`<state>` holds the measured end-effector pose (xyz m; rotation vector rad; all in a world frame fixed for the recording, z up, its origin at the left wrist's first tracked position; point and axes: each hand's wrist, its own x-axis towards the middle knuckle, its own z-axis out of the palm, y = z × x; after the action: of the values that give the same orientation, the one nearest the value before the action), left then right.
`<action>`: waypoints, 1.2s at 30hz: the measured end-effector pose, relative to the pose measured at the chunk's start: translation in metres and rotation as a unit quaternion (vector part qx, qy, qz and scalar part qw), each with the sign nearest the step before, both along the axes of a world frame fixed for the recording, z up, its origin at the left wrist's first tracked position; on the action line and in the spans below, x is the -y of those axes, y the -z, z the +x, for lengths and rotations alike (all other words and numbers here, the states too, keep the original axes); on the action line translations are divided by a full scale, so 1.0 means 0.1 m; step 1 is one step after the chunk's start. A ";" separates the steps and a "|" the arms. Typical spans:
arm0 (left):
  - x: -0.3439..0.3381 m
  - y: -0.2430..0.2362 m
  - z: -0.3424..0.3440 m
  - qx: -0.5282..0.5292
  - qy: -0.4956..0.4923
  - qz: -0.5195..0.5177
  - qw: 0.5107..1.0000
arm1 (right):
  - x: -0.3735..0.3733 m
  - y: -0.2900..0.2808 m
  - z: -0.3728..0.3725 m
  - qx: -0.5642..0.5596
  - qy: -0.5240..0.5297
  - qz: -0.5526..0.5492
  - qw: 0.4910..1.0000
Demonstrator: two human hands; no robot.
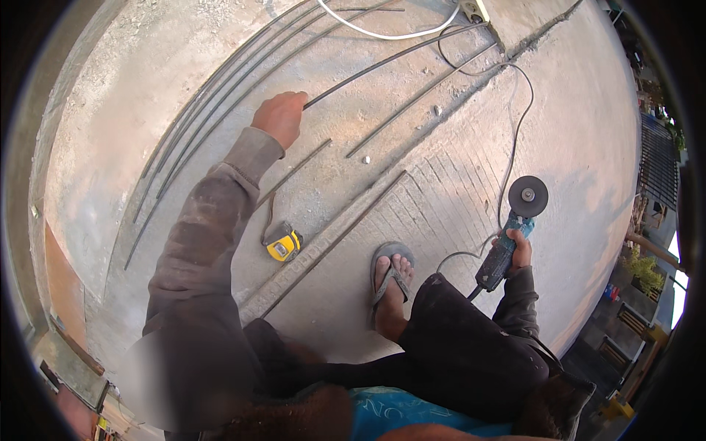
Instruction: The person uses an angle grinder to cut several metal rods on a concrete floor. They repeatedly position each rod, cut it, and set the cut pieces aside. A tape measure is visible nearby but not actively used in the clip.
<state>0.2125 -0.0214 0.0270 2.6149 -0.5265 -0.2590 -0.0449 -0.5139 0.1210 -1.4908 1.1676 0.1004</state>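
Note:
My left hand [282, 117], in a dusty dark sleeve, is closed around the near end of a long thin steel rod [390, 60]. From there the rod runs away to the upper right. My right hand [521, 249] grips a teal and black angle grinder [497, 256] low on the right. Its dark cutting disc [539, 198] faces up, clear of the rods; whether it spins I cannot tell. A yellow and black tape measure [282, 242] lies on the concrete below my left hand, close to a short rod [298, 170].
Several long rods [213, 110] lie bent by the lens at left. Another rod [419, 101] and one along a ridged concrete edge [346, 231] lie nearer. The grinder's cord [526, 110] trails to a socket block [474, 10] with a white cable [382, 35]. My sandalled foot [392, 283] stands between.

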 end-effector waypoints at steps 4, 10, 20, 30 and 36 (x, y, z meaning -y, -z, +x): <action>-1.47 -0.22 -0.59 -0.024 -0.088 0.047 0.995 | -0.10 -0.06 0.06 0.000 -0.020 0.009 1.000; -2.60 0.01 -1.17 -0.056 -0.173 0.170 0.969 | -0.31 -0.01 0.14 -0.009 -0.040 0.029 0.999; -2.32 0.00 -1.59 -0.129 -0.120 0.125 0.976 | -0.44 -0.08 0.03 0.004 -0.026 0.039 0.999; -3.35 0.34 -3.67 -0.214 -0.102 0.242 0.941 | -0.52 -0.09 -0.17 0.003 -0.029 0.027 0.999; -3.24 -0.10 -3.89 -0.288 -0.217 0.100 0.927 | -0.49 -0.03 -0.19 0.006 -0.023 0.083 0.996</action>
<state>-0.1769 0.3025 0.0373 2.5762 0.2927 -0.9274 -0.0643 -0.4648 0.1245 -1.3704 1.0883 0.2142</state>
